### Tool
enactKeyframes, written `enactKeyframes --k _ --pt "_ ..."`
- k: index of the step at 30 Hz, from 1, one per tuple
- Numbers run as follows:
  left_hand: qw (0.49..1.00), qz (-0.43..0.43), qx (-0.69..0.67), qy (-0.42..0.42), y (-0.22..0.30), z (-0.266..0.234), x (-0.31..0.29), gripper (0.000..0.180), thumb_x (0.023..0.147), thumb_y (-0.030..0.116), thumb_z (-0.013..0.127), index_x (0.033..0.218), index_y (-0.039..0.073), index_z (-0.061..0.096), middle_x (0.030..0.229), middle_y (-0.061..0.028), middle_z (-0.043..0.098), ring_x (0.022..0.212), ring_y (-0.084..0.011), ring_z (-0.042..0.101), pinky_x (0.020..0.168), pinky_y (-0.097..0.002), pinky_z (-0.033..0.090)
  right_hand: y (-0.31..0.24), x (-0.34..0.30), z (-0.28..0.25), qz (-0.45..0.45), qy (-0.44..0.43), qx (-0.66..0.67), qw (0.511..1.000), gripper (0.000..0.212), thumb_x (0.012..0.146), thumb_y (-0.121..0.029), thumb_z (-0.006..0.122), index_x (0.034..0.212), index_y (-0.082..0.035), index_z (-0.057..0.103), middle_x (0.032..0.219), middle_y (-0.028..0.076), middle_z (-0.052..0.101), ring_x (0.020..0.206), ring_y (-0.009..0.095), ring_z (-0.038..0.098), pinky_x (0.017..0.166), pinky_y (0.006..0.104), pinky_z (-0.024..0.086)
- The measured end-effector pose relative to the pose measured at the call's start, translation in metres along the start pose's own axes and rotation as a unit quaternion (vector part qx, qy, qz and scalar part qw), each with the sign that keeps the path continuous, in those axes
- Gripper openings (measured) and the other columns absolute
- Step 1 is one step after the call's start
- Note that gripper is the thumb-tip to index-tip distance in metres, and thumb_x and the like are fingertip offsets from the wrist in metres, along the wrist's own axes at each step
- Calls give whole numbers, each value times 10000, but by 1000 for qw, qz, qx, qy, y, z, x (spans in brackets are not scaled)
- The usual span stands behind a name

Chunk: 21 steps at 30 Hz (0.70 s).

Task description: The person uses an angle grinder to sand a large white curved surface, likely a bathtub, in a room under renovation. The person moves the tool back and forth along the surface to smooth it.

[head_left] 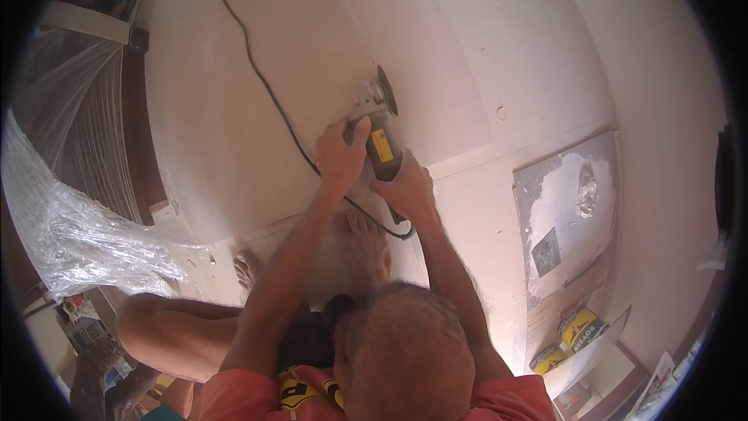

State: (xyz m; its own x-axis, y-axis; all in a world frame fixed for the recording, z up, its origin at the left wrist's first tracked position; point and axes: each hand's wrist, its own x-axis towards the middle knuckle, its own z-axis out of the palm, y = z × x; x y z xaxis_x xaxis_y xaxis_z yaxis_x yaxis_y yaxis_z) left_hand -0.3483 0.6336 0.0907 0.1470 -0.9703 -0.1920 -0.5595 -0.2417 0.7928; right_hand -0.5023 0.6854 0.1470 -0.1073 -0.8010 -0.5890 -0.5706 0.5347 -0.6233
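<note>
An angle grinder with a dark body and a yellow label lies in both my hands over a pale, dusty board surface. Its thin dark disc stands on edge at the far end; whether it touches the surface I cannot tell. My left hand is closed on the left side, near the metal head, thumb along the body. Around the rear of the body wraps my right hand. A black power cord comes from the far left, passes under my left wrist and curves to the tool's rear.
My bare foot is close behind the grinder. Clear plastic sheeting drapes at the left. On the right is a white-smeared board bearing a dark square piece and a crumpled lump. Yellow-and-black containers sit nearer.
</note>
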Motion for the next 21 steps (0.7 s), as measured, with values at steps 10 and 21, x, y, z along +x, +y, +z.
enactKeyframes --k 10,21 --pt "999 -17 -29 0 0 1 -6 665 1041 542 673 1351 -45 715 1300 -246 721 1227 -419 654 1085 -530 494 3 -3 2 9 0 -6 1000 656 696 -276 864 1225 25 618 1051 229 763 976 395 767 864 483 597" --pt "1000 -8 -15 -9 0 0 -11 658 1045 545 662 1361 -31 708 1310 -232 715 1227 -432 641 1094 -539 482 4 -8 0 15 -10 12 1000 651 693 -278 862 1215 25 616 1028 230 762 969 398 765 862 490 596"
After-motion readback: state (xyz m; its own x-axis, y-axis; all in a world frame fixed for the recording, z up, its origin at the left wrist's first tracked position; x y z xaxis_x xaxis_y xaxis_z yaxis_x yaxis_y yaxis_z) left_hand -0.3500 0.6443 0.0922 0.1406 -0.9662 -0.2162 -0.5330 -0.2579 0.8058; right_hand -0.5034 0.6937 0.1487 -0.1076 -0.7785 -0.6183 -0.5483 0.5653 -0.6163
